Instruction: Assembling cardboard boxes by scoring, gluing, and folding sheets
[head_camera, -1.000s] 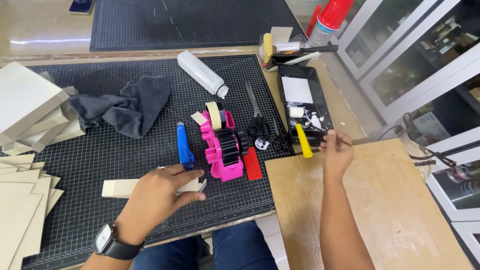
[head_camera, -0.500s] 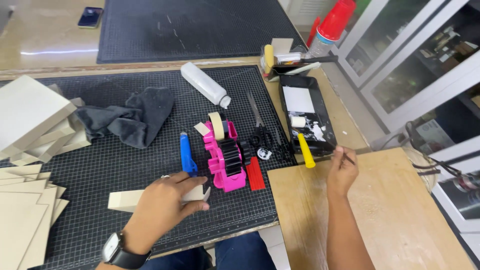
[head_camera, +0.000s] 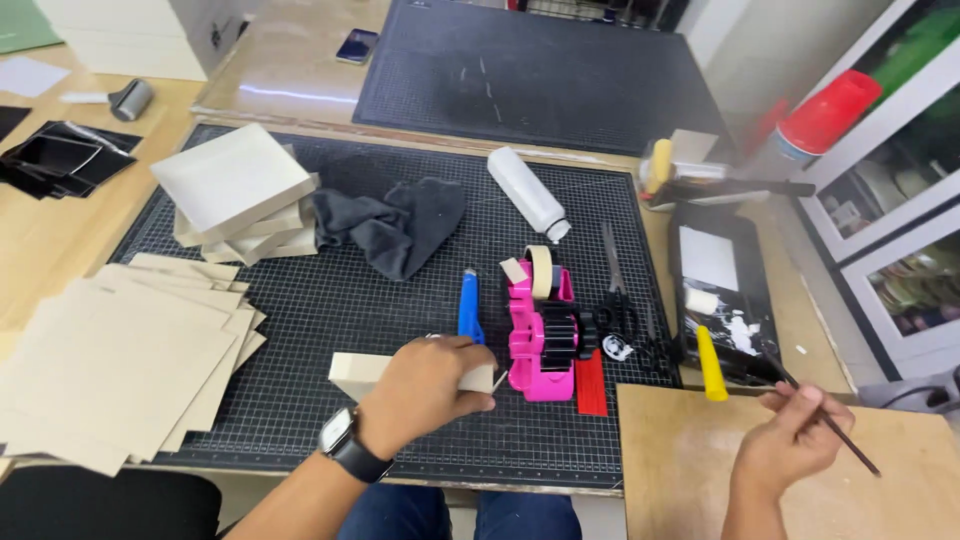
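My left hand (head_camera: 428, 385) grips a pale cardboard block (head_camera: 365, 372) lying on the black gridded cutting mat (head_camera: 300, 300), just left of a pink tape dispenser (head_camera: 540, 325). My right hand (head_camera: 790, 440) pinches a thin dark brush handle (head_camera: 835, 425) above a brown board (head_camera: 700, 470) at the near right. The brush slants from upper left to lower right. A blue utility knife (head_camera: 468, 305) lies just beyond my left hand.
A black tray (head_camera: 722, 290) with white glue and a yellow-handled tool (head_camera: 710, 362) sits right of the dispenser. Scissors (head_camera: 615, 290), a white bottle (head_camera: 527, 192), a dark cloth (head_camera: 395, 225), stacked cardboard boxes (head_camera: 235, 190) and flat cardboard sheets (head_camera: 120, 360) lie around the mat.
My right hand has drawn back from the tray toward me, carrying the thin brush over the brown board. My left hand stays on the cardboard block.
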